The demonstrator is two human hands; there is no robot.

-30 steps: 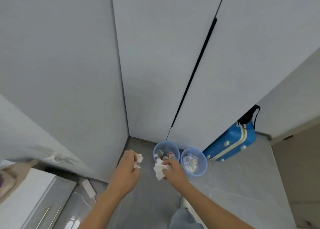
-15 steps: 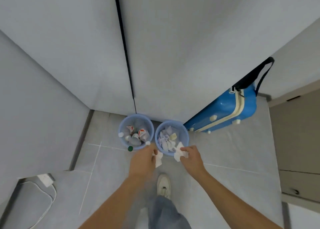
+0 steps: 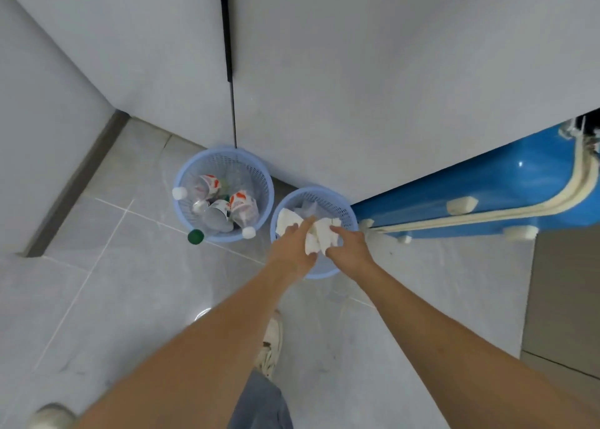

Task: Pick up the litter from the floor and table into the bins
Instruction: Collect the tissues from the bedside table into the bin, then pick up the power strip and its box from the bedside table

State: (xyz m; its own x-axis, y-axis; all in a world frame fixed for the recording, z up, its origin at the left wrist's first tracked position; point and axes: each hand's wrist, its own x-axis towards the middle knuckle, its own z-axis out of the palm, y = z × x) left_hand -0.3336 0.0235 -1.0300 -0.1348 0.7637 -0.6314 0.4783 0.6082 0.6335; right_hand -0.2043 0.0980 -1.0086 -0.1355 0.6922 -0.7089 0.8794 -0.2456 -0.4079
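Two blue mesh bins stand on the grey tiled floor against white cabinet doors. The left bin (image 3: 224, 151) holds plastic bottles with red-and-white labels. The right bin (image 3: 325, 192) holds crumpled white paper. Both my hands hover over the right bin's near half. My left hand (image 3: 292, 250) grips a crumpled white tissue (image 3: 286, 220) at its fingertips. My right hand (image 3: 350, 250) pinches a larger white tissue (image 3: 320, 238), which hangs between the two hands above the bin's opening.
A green bottle cap (image 3: 195, 236) pokes out at the left bin's near side. A blue hard suitcase (image 3: 487, 194) lies right of the bins. My white shoe (image 3: 272, 344) stands behind my arms. A dark skirting strip (image 3: 74, 185) runs along the left wall.
The view has closed in on the bins. Both hands moved forward with their tissues, from in front of the bins to over the right bin's opening.
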